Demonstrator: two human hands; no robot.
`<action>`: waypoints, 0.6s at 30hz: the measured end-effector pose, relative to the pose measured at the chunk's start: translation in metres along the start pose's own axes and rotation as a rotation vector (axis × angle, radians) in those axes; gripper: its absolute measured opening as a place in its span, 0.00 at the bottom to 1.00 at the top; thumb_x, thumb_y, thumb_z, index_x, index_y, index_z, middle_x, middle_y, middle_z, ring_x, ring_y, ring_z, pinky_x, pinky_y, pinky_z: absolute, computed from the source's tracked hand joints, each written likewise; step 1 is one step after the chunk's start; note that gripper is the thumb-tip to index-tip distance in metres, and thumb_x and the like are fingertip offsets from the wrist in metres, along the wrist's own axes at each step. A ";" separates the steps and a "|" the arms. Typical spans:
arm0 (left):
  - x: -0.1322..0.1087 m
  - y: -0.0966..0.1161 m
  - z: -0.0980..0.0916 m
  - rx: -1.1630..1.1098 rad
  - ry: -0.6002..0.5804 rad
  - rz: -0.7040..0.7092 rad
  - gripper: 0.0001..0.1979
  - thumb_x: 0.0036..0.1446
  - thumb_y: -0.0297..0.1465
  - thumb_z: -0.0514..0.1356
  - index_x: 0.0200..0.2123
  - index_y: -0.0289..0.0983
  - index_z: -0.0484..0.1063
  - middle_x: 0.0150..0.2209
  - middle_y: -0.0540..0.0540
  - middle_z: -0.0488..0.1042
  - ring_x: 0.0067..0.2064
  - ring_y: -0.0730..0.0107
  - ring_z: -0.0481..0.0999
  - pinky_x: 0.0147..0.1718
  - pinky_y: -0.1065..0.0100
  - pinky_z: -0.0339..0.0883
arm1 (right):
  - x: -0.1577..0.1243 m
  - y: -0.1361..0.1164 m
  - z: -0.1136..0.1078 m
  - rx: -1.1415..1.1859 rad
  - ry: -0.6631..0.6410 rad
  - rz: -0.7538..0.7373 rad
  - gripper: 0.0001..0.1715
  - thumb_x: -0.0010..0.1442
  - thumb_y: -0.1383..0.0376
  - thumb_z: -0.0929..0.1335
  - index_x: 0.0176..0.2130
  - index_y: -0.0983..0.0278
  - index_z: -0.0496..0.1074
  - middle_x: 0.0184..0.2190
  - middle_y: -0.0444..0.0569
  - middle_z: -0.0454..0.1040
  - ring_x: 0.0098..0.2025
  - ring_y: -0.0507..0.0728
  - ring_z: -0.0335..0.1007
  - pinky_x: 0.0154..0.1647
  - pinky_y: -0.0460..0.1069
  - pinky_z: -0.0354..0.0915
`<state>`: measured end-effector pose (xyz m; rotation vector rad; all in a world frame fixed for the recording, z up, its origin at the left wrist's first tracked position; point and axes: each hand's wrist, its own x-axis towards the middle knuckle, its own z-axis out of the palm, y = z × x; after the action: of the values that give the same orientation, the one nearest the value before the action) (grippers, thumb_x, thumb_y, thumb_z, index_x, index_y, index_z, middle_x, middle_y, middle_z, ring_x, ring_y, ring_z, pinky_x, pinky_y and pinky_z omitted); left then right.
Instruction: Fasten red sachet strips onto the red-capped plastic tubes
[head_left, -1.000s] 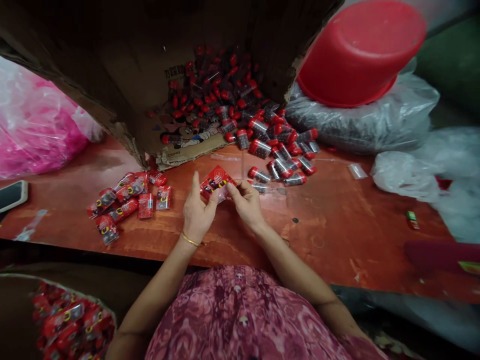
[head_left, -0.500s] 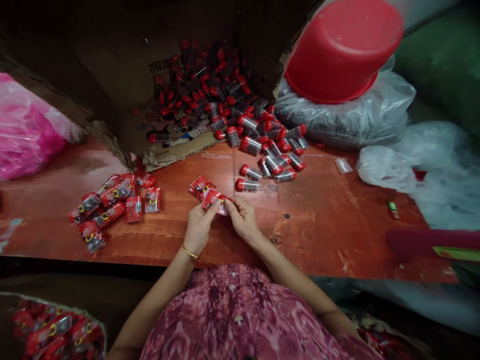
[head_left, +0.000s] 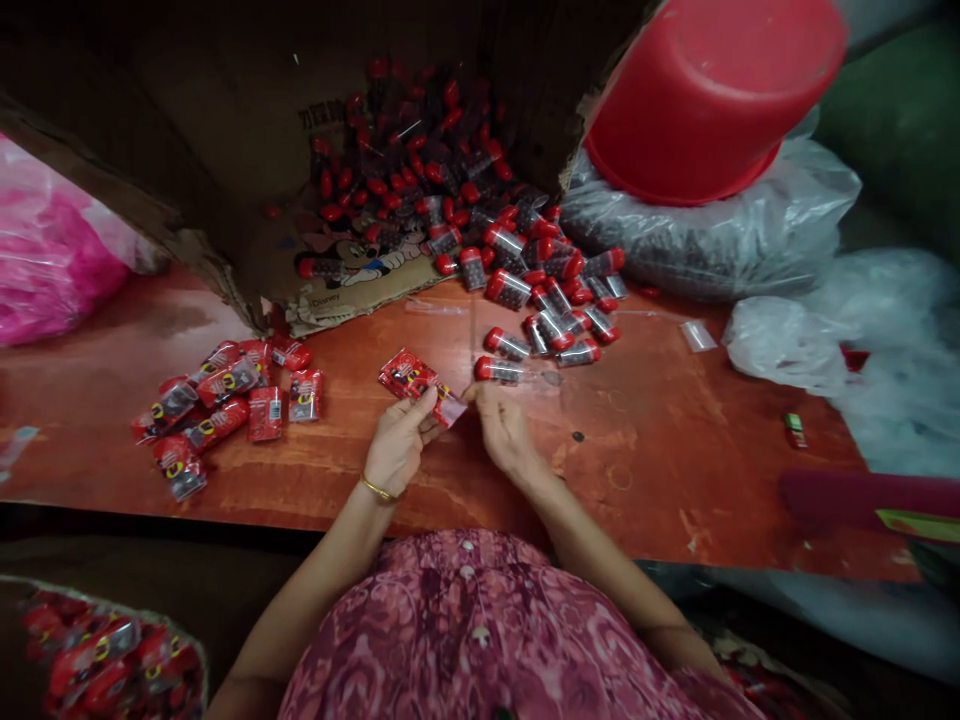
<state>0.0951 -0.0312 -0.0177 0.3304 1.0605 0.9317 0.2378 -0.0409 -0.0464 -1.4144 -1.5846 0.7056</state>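
The left hand [head_left: 395, 445] has it, thumb on top, fingers under, pinching a small red wrapper [head_left: 439, 398] just above the table [head_left: 600, 500]. And look at the line of that wrapper: its long axis slants from far left to near right, so the pale, clear end [head_left: 452, 411] points straight toward the right hand [head_left: 504, 425]. That right hand is curled narrow, thumb and forefinger together, right at the clear end's corner; whether the tips actually grip the film, I cannot tell from here.

Past the left fingertips, on the same slant, more red wrapper [head_left: 403, 368] lies on the wood, one piece or several, hard to say.

Now the nearest tube [head_left: 501, 371]! It lies just beyond the right fingertips, clearly closer to the right hand than the left, stretched almost crosswise, red cap to the left. Behind it, the loose tubes [head_left: 553, 325] spill out of the cardboard box [head_left: 337, 312]; well off to the left, the filled packets [head_left: 229, 382] sit in a heap.
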 end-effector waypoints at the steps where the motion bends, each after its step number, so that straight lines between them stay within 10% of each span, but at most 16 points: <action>1: 0.000 0.002 -0.001 -0.012 0.010 -0.010 0.16 0.37 0.37 0.71 0.26 0.34 0.72 0.24 0.50 0.77 0.26 0.76 0.75 0.31 0.73 0.68 | 0.005 0.004 -0.008 -0.136 0.017 -0.033 0.25 0.65 0.53 0.53 0.30 0.62 0.69 0.26 0.48 0.71 0.31 0.55 0.65 0.35 0.50 0.61; 8: -0.006 0.007 -0.002 -0.064 0.023 -0.071 0.10 0.45 0.33 0.68 0.28 0.34 0.72 0.26 0.49 0.77 0.26 0.75 0.75 0.29 0.73 0.68 | 0.022 0.039 -0.043 -0.846 -0.032 0.067 0.22 0.59 0.52 0.63 0.40 0.68 0.71 0.38 0.61 0.72 0.41 0.65 0.63 0.40 0.56 0.58; 18: -0.014 0.006 -0.001 -0.059 0.041 -0.045 0.09 0.46 0.32 0.67 0.26 0.33 0.72 0.23 0.49 0.77 0.25 0.76 0.75 0.29 0.74 0.68 | -0.027 0.020 -0.044 0.073 0.028 0.175 0.16 0.56 0.55 0.65 0.41 0.63 0.68 0.34 0.49 0.73 0.32 0.56 0.68 0.33 0.51 0.65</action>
<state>0.0888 -0.0393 -0.0058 0.2386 1.0720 0.9312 0.2853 -0.0696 -0.0492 -1.5154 -1.4106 0.8339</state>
